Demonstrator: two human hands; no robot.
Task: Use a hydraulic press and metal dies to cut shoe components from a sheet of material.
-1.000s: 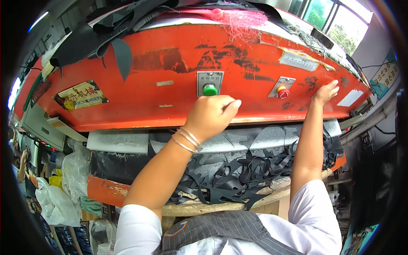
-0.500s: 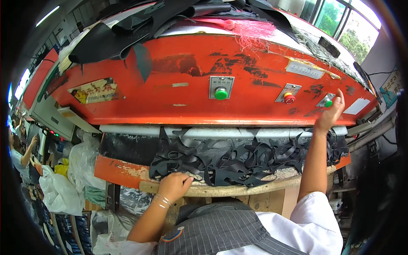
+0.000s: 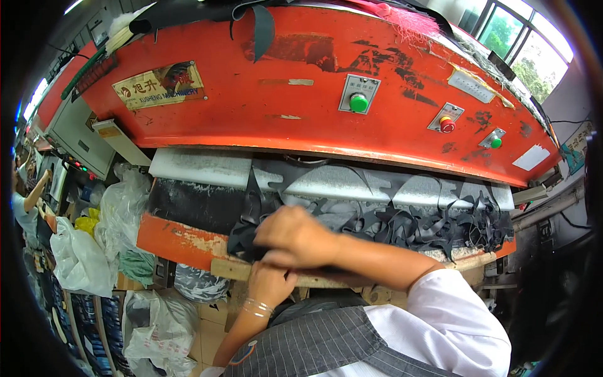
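Hands meet at the near edge of the press bed. Right hand (image 3: pixel 294 237) reaches across from the right, fingers curled down onto the black cut scraps (image 3: pixel 402 226) at the left end of the pile, seemingly pinching a piece; the exact grip is hidden under the knuckles. Left hand (image 3: pixel 271 284) sits just below it, bracelets (image 3: pixel 256 308) on the wrist, fingers bent against the wooden edge strip (image 3: pixel 232 270); cannot tell whether it holds anything, since the right hand covers the fingertips. The hands touch or overlap.

Scraps lie in a tangled band along the bed, from the hands to the right end, on the white cutting board (image 3: pixel 201 168). More dark sheet (image 3: pixel 195 204) lies flat left of the hands.

Above hangs the orange press head (image 3: pixel 264 81), paint worn, with a green button (image 3: pixel 358 102) mid-front, a red button (image 3: pixel 446 125) and a small green button (image 3: pixel 496 142) further right. Black material is draped on top.

Plastic bags (image 3: pixel 78 257) are piled on the floor at left. Another person's arm (image 3: pixel 34 188) shows at the far left edge. Own white sleeve (image 3: pixel 452 320) and striped apron (image 3: pixel 314 345) fill the bottom.
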